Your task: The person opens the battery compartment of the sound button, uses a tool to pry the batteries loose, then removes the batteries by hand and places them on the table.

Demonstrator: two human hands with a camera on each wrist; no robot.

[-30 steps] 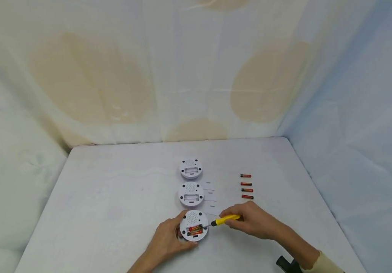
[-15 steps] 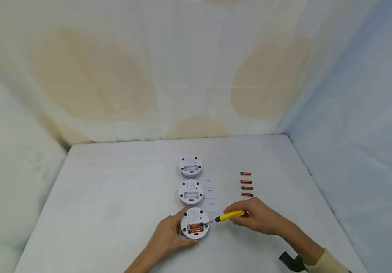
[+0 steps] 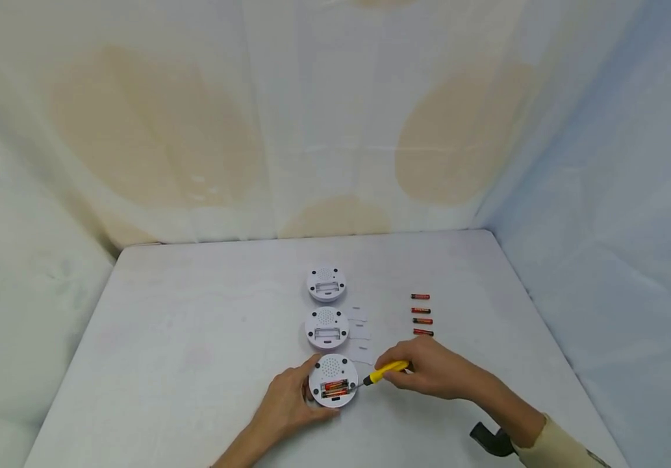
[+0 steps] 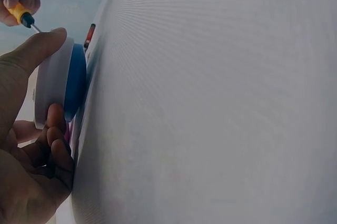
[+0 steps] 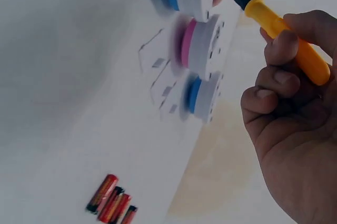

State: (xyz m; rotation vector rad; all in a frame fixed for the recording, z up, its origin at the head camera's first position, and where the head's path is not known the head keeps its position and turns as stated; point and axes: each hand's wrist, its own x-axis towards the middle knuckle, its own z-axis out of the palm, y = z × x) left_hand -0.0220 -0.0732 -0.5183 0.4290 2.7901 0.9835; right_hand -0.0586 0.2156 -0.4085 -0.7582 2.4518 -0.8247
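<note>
My left hand [image 3: 286, 404] grips a round white battery-powered device [image 3: 330, 366] by its edge, thumb on the near side. Its back faces up, with two red batteries [image 3: 335, 388] lying in the bay. In the left wrist view its far side shows a blue band [image 4: 77, 82]. My right hand [image 3: 429, 369] holds a screwdriver [image 3: 388, 372] with a yellow handle, fingers curled round it. The screwdriver's metal tip reaches the right end of the battery bay; whether it touches a battery or a contact is too small to tell.
Two more such devices, the middle one [image 3: 327, 318] and the far one [image 3: 326, 279], lie back up with bare bays. White battery covers [image 3: 361, 354] lie beside them. Several red batteries [image 3: 421, 311] form a column at right. A dark curved object [image 3: 490, 439] sits by the right sleeve.
The upper battery, tilted earlier, now lies level beside the other. The screwdriver drew back to the right, then returned left and lower. My left hand keeps its grip on the device.
</note>
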